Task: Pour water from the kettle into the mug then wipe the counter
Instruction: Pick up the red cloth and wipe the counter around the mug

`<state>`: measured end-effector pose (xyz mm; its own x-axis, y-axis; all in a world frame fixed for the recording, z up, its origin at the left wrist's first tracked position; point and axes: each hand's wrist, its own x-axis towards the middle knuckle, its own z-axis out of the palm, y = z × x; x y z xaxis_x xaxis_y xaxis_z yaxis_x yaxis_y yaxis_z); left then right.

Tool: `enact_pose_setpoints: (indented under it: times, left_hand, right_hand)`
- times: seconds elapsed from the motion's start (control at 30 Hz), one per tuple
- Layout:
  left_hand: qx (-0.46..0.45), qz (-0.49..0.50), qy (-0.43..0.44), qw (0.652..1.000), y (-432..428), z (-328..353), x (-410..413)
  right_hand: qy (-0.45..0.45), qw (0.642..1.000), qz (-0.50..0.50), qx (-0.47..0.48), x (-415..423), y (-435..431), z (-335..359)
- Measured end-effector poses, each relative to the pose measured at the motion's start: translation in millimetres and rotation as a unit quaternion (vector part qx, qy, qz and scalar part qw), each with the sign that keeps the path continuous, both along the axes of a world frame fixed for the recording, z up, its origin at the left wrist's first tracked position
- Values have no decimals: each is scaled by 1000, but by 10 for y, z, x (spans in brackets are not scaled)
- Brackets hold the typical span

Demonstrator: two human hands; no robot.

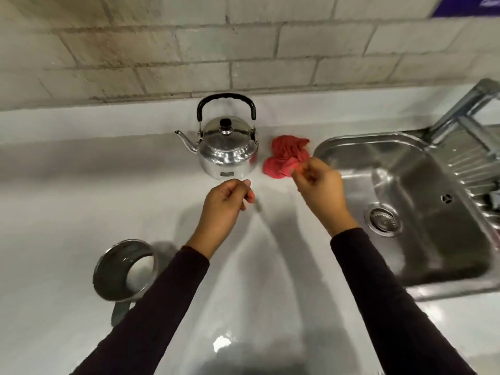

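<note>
A shiny steel kettle (227, 147) with a black arched handle and black lid knob stands upright near the back of the white counter (67, 190), spout to the left. A crumpled red cloth (286, 155) lies just right of it. A steel mug (125, 269) sits at the front left, partly behind my left sleeve. My left hand (224, 204) hovers in front of the kettle, fingers curled loosely, holding nothing. My right hand (320, 185) is beside the cloth's near edge, fingers curled; whether it pinches the cloth is unclear.
A steel sink (351, 147) with a drain fills the right side, with a ribbed drainboard and a tap (465, 106) behind it. A pale brick wall runs along the back of the counter.
</note>
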<state>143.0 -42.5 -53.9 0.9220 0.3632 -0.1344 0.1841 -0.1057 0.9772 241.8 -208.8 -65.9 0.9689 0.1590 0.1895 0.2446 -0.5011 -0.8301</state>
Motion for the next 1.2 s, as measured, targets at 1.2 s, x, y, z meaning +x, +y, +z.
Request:
enact_pose_setpoints:
  times: [1.2]
  left_hand:
    - [-72,19,-46,996,-237,-9,-965]
  right_hand:
    - [79,989,110,57,-925,-258,-261]
